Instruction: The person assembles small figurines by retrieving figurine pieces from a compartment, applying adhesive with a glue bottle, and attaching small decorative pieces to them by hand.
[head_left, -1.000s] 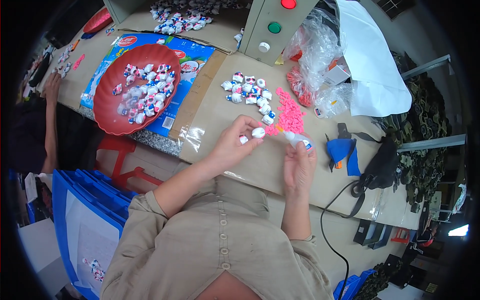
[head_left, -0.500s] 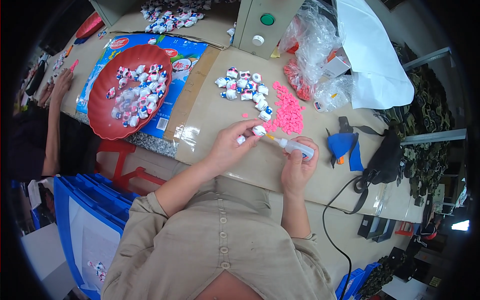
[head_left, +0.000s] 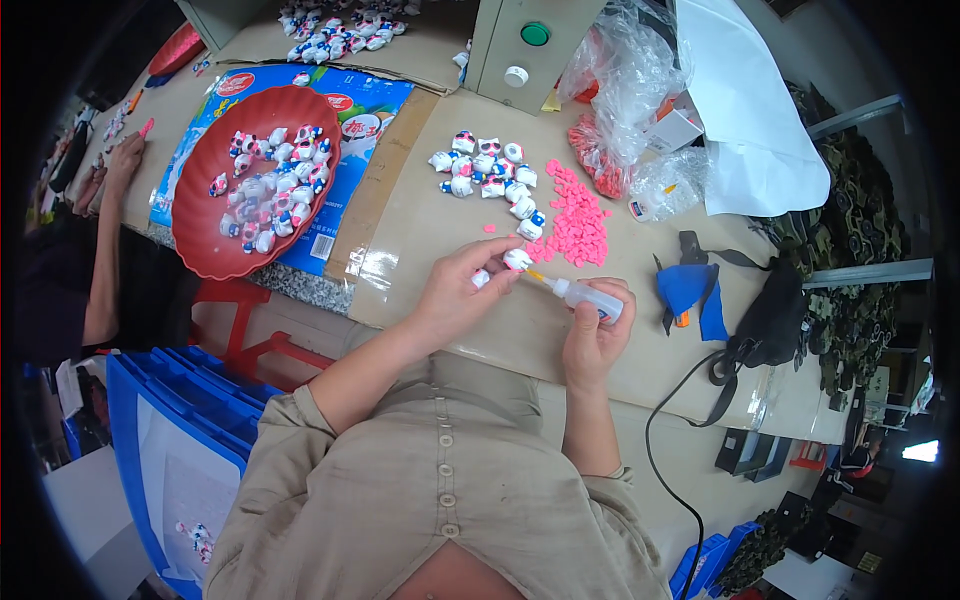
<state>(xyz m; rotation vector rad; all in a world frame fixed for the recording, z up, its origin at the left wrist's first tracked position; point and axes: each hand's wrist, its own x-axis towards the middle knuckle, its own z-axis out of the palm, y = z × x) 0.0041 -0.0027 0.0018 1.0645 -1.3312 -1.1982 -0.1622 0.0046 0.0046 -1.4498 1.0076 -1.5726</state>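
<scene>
Head view showed the left hand point(head_left: 455, 292) pinching a small toy figure point(head_left: 517, 260) in narrowed fingers, while the right hand point(head_left: 597, 330) gripped a glue bottle point(head_left: 585, 296), its tip touching the figure.

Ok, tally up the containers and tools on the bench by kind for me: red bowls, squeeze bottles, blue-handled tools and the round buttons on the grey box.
Red bowl: 1
Squeeze bottle, in the right hand: 1
Blue-handled tool: 1
Round buttons on the grey box, one green, one white: 2
Total: 5
</scene>
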